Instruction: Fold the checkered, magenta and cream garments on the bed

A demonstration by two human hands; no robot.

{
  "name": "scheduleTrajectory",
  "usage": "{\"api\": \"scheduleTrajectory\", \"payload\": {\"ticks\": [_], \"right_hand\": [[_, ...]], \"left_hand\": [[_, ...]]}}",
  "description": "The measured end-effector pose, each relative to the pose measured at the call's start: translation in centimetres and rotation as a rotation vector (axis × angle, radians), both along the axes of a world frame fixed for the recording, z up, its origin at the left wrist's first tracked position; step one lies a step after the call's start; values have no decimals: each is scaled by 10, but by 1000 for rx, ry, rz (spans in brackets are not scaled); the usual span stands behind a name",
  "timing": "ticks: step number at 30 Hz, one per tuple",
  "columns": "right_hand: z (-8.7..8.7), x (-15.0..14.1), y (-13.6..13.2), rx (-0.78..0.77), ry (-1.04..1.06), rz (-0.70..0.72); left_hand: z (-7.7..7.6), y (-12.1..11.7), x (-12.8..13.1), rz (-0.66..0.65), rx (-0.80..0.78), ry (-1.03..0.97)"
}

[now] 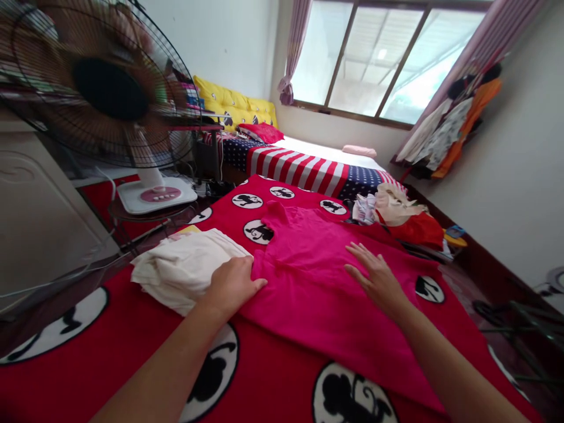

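Observation:
A bright pink short-sleeved shirt point(308, 294) lies spread over a red blanket point(282, 376) printed with black figures in white ovals. My left hand point(233, 285) is at the shirt's left edge, its fingers curled down on the fabric and its thumb lying on top. Some of those fingertips are hidden. Over the right part of the shirt is my right hand point(376, 279), fingers spread and holding nothing. Shallow creases cross the fabric between my hands. Right beside my left hand sits a stack of folded white clothes point(189, 264).
A fan point(110, 88) stands on a stool at the left. Beyond the blanket is a bed with a flag-patterned cover point(295, 170). A pile of clothes point(400, 211) lies at the right, below clothes hanging point(458, 129) on the wall.

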State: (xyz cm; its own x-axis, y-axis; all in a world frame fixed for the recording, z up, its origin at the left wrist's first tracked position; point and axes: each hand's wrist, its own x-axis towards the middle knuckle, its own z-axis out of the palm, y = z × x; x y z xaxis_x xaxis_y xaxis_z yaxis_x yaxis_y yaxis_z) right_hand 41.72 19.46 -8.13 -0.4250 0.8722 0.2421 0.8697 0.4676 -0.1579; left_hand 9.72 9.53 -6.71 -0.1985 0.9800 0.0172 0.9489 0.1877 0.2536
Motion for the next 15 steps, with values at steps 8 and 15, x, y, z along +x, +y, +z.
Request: {"api": "scheduleTrajectory", "payload": {"ticks": [8, 15], "right_hand": [[-1, -19, 55, 27, -307, -172], [37, -188, 75, 42, -49, 90]], "left_hand": [[1, 1, 4, 33, -43, 1], [2, 0, 5, 33, -79, -35]]}}
